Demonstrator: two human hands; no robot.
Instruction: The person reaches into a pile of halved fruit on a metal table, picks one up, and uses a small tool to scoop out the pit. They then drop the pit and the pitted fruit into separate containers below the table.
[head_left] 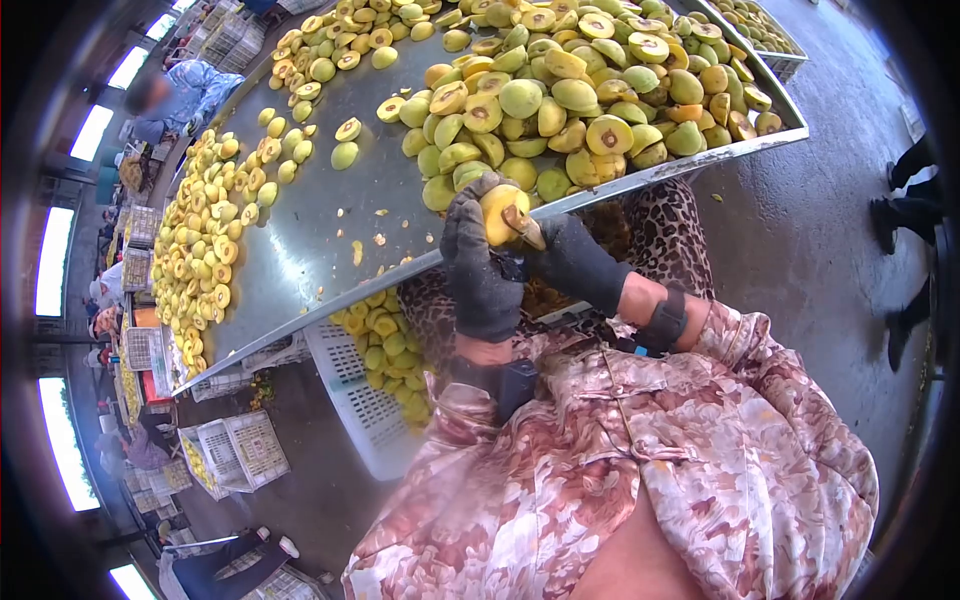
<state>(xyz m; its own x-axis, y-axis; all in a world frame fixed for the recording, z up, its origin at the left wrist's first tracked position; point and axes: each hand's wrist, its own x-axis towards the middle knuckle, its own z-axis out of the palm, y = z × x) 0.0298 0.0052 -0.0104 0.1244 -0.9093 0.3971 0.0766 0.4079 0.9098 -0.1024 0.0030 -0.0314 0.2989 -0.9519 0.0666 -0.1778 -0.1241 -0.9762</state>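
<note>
My left hand (478,265), in a dark glove, is closed around a halved yellow peach (495,222) above the near edge of the metal table. The cut side of the fruit shows a brown spot at the stone. My right hand (585,265), also gloved, is closed on a small knife-like tool (530,232), whose tip touches the fruit. Its handle is hidden in my fingers. Just beyond my hands lies a heap of halved peaches (580,90), green-yellow outside, several with brown stones showing.
The metal table (310,225) carries another row of peach halves (205,250) at the left. Below its edge stands a white plastic crate (345,385) holding more halves. White crates (235,450) stand on the floor at left. Other people sit or stand left and right.
</note>
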